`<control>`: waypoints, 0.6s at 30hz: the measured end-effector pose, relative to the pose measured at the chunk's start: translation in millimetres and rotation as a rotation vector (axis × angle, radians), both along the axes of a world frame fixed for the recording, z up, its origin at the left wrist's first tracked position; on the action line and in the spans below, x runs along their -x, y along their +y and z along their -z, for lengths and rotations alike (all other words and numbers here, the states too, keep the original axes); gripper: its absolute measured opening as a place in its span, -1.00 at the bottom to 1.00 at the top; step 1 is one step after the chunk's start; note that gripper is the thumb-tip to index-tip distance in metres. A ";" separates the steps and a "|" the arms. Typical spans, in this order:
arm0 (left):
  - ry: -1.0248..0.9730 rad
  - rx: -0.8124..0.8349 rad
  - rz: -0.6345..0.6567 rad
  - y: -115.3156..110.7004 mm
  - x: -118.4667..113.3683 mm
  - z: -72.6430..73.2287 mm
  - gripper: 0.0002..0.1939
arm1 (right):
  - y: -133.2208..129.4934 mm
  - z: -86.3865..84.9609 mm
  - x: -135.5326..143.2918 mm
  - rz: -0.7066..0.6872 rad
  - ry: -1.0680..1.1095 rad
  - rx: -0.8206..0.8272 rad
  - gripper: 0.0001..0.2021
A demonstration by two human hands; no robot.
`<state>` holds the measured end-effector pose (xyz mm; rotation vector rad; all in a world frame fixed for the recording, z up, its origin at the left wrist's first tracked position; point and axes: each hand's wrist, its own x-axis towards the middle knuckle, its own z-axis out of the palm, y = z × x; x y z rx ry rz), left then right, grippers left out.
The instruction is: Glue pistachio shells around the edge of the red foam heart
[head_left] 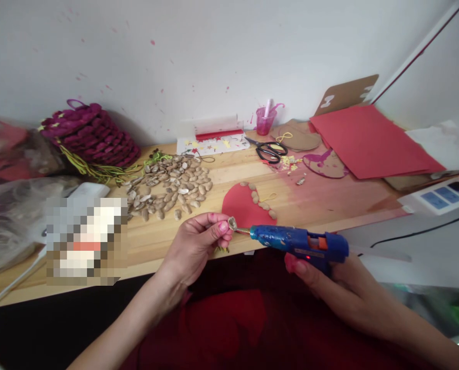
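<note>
Between the thumb and fingers of my left hand point(198, 241) is a peanut shell point(232, 223), its hollow side turned toward the right. My right hand point(329, 282) grips a blue hot glue gun point(291, 240) with a small red light lit on its body. The gun's nozzle points left and meets the shell, or nearly so. Just behind them lies a red paper heart point(237, 203) with several peanut shells stuck along its right edge and a yellow loop of string beside it. A heap of peanut shells point(175, 185) spreads over the table to the left.
Black-handled scissors point(271, 151), a pink cup point(265, 122) and a sticker sheet point(214, 144) sit along the back. Red paper point(371, 139) and a power strip point(441, 192) are at right. A purple shell-covered craft point(94, 133) and plastic bags point(9, 221) stand at left.
</note>
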<state>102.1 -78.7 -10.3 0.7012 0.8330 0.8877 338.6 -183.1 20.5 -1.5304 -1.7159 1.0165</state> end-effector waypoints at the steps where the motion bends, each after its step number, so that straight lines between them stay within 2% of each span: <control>1: 0.001 0.001 0.000 -0.1 0.0 0.0 -0.73 | 0.0 0.3 -0.1 -0.001 0.000 -0.001 -0.83; 18: 0.000 -0.007 0.031 -0.9 -0.4 -0.5 -0.75 | 1.4 -2.4 0.4 -0.001 -0.015 0.019 -0.78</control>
